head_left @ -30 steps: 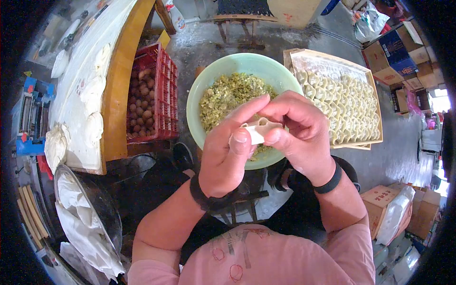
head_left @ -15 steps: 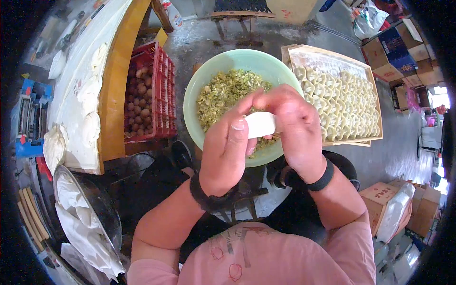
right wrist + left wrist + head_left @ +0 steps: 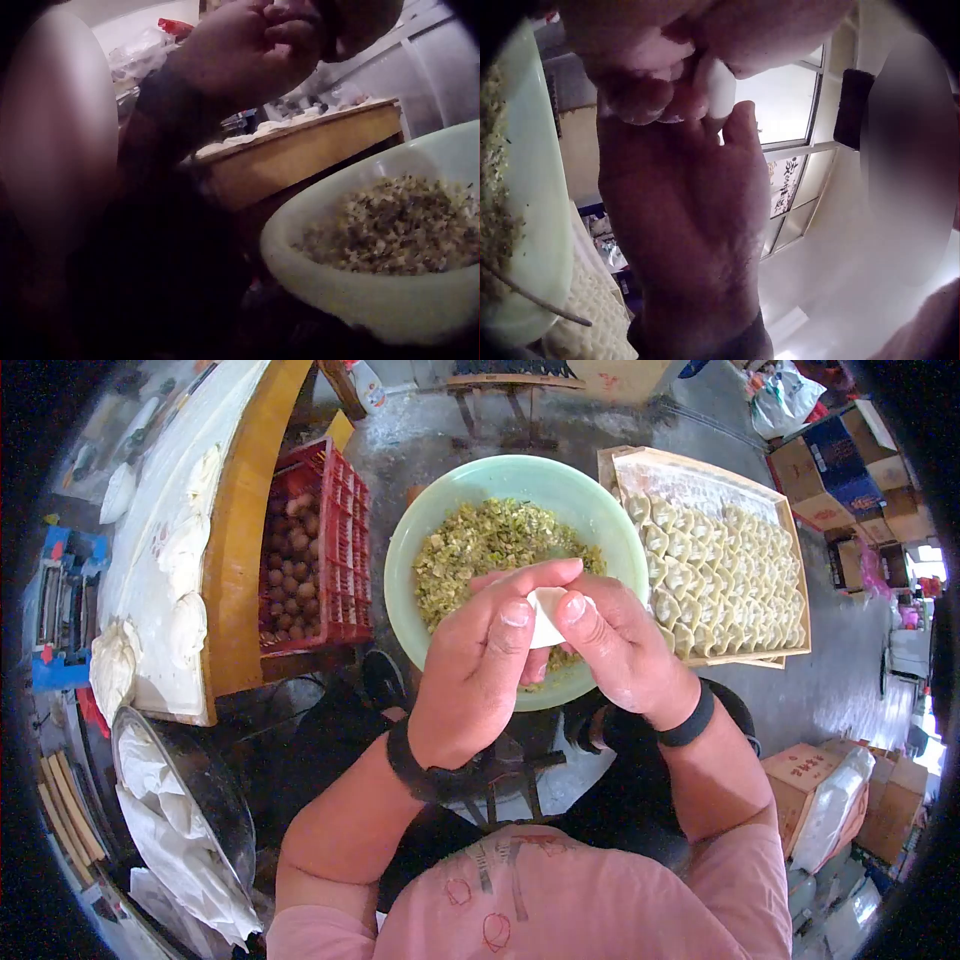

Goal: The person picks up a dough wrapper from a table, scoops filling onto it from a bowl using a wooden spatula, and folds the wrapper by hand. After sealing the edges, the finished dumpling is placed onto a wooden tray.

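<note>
Over a pale green bowl point(image 3: 402, 560) of chopped green filling point(image 3: 490, 545), both hands meet around one dumpling point(image 3: 545, 622) in white dough. My left hand point(image 3: 470, 675) holds it from the left, thumb upright along its side. From the other side my right hand point(image 3: 630, 660) pinches it, thumb tip on the dough. The fingers wrap around its far side and hide most of it. In the left wrist view a smooth white piece of the dumpling point(image 3: 720, 88) shows between the two hands. A thin stick point(image 3: 540, 301) lies across the bowl's edge there.
Right of the bowl, a wooden tray point(image 3: 690, 472) carries rows of finished dumplings point(image 3: 720, 580). Left stand a red crate point(image 3: 345, 560) of round brown items and a floured table point(image 3: 240, 560) with dough pieces point(image 3: 187, 630). A metal basin point(image 3: 225, 800) with white cloth sits lower left.
The hands have drawn closer together around the dumpling. Both thumbs now stand up against the dough, and less of the white dough shows than half a second ago.
</note>
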The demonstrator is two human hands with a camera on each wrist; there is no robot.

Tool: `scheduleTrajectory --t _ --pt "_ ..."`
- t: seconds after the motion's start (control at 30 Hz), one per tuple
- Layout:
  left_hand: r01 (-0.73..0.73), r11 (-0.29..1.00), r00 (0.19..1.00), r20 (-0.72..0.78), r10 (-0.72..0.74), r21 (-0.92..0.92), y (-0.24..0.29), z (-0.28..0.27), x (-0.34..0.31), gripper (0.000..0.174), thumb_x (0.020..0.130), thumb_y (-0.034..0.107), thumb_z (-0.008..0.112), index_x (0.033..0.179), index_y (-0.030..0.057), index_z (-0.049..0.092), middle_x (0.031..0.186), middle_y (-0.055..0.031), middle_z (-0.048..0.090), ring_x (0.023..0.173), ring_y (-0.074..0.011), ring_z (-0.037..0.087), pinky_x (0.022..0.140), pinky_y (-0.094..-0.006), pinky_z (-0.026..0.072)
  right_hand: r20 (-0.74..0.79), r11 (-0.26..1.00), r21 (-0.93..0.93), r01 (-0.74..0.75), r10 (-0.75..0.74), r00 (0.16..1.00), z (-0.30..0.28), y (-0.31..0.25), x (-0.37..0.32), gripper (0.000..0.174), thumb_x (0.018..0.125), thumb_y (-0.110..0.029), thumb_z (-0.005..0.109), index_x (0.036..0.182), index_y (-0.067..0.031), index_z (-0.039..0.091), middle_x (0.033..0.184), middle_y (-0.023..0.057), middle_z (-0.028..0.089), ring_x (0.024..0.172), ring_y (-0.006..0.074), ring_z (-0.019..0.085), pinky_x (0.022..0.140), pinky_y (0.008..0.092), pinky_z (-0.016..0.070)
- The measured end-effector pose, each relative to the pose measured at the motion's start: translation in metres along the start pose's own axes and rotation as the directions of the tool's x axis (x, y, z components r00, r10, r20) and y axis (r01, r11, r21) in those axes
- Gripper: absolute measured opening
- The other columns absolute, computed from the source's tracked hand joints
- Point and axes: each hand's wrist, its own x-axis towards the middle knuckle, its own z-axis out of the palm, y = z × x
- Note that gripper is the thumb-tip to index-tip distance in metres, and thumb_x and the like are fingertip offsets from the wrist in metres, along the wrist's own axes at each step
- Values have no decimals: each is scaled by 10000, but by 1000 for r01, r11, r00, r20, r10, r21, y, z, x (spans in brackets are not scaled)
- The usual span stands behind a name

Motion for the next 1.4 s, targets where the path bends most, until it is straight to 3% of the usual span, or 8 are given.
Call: scheduleTrajectory --t 0.3,0.5,0.77,0.87,0.93,1.1,1.27,1.4 --pt "42 998 986 161 -35 -38 2 -2 6 658 1058 541 325 1346 -4 557 897 -39 620 673 -95 536 584 -240 437 12 991 118 -66 65 998 0 -1 -2 497 1085 -386 372 1019 37 624 880 111 665 709 200 653 610 320 543" --pt "-10 999 999 31 11 -37 5 15 9 607 1079 451 284 1303 -30 579 950 -70 641 653 -99 542 582 -253 461 -68 981 122 -151 160 985 3 4 -2 521 1077 -435 366 1017 7 637 824 76 653 621 151 610 520 277 506" --pt "-54 989 998 33 50 134 8 14 11 531 1086 325 250 1215 -33 619 1157 -154 653 1052 -212 606 969 -343 455 -109 999 39 27 -23 994 1 4 -8 509 1076 -395 354 909 3 623 730 73 627 595 153 612 513 289 488" --pt "-200 968 979 3 202 152 -3 17 12 453 1079 279 305 1184 -16 632 1113 -135 657 931 -189 610 830 -311 479 -162 996 -93 -9 -6 987 4 12 -6 468 1075 -332 355 898 10 620 738 109 641 638 218 638 580 344 518" --pt "-298 937 953 5 302 181 -9 17 14 412 1071 247 331 1177 -12 634 1094 -131 661 887 -192 622 782 -307 500 -195 977 -173 125 -159 968 4 22 -4 438 1068 -295 361 922 20 628 796 146 665 705 276 658 662 377 537" --pt "-378 881 924 61 377 286 -11 16 15 395 1051 184 317 1175 -30 625 1144 -172 662 1009 -272 636 916 -359 483 -186 969 -147 201 -226 956 6 14 -2 356 1021 -199 391 1003 54 641 1010 224 693 905 378 678 834 412 542" --pt "-359 883 932 58 358 303 -8 21 13 415 1016 170 298 1141 -32 638 1125 -186 664 1065 -293 622 996 -384 445 -118 898 -312 310 -360 925 2 34 -3 536 1027 -319 299 1236 64 609 1139 210 682 972 233 692 805 303 560" --pt "-439 860 896 53 441 262 -18 20 14 355 997 116 352 1150 -33 635 1101 -188 670 1012 -297 641 925 -379 483 -125 876 -357 324 -388 913 5 32 -7 472 999 -265 329 1191 73 596 1185 253 659 1069 319 673 896 368 544"
